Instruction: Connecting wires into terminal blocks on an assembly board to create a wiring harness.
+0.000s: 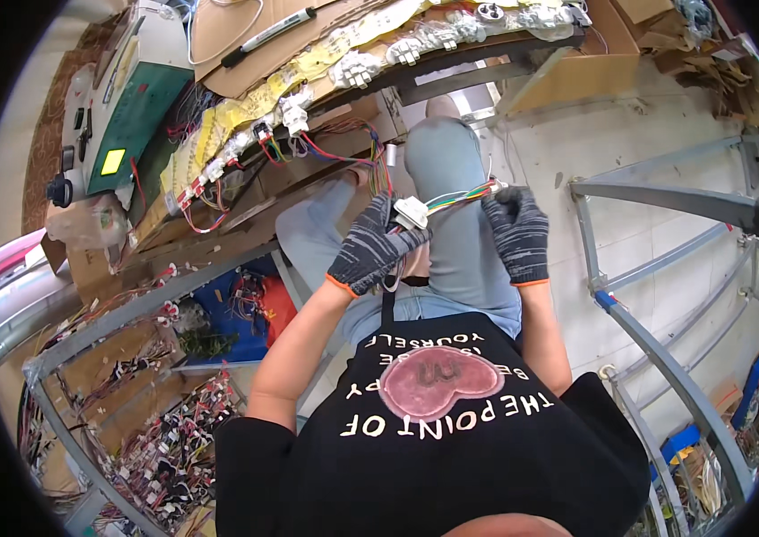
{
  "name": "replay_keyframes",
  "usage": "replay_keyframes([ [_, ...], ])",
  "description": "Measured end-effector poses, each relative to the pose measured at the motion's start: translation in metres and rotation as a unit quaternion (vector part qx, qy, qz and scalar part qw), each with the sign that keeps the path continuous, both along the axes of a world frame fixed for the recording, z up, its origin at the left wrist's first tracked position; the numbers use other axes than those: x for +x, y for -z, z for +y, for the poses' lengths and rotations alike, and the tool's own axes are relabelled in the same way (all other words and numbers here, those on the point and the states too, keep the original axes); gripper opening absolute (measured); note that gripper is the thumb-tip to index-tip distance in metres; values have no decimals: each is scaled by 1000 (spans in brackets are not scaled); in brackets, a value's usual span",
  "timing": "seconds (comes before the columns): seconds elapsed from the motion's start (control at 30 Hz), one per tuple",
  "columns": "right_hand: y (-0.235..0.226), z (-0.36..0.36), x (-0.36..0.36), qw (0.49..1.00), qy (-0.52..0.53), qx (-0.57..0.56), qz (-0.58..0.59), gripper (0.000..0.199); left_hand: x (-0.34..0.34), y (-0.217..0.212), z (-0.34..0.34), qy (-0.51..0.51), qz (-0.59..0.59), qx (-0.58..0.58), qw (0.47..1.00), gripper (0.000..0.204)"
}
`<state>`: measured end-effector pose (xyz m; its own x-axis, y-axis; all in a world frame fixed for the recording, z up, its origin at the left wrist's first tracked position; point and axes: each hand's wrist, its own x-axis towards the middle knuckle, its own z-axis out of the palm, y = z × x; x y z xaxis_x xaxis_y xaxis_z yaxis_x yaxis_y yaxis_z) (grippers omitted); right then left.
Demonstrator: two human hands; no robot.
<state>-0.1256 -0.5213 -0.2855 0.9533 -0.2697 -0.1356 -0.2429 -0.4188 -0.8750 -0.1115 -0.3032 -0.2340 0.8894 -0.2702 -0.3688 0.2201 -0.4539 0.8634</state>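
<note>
Over my lap, my left hand [377, 243], in a grey-black knitted glove with an orange cuff, grips a white plastic connector [411, 213]. From the connector a short bundle of coloured wires [460, 199], with green, yellow, red and white strands, runs to the right. My right hand [518, 234], gloved the same way, is closed at the far end of that bundle, with its fingertips pinched by a small light-coloured end piece. The curled fingers partly hide what they pinch. More wires hang below my left hand, mostly covered by it.
Ahead, a bench edge carries a row of white connectors [357, 70] on yellow tape, with wires hanging down. A marker [268, 38] lies on cardboard. At left stand a green device [133, 125] and a bin of loose wire harnesses [169, 447]. A metal frame [666, 201] stands at right.
</note>
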Motion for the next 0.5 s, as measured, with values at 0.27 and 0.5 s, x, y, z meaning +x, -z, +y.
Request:
replay_keyframes([
  [0.27, 4, -15, 25, 974, -4, 49, 223, 34, -8, -11, -14, -114, 5, -93, 989, 38],
  [0.5, -49, -2, 50, 934, -11, 348, -82, 35, -21, -28, -15, -149, 71, -281, 946, 37],
])
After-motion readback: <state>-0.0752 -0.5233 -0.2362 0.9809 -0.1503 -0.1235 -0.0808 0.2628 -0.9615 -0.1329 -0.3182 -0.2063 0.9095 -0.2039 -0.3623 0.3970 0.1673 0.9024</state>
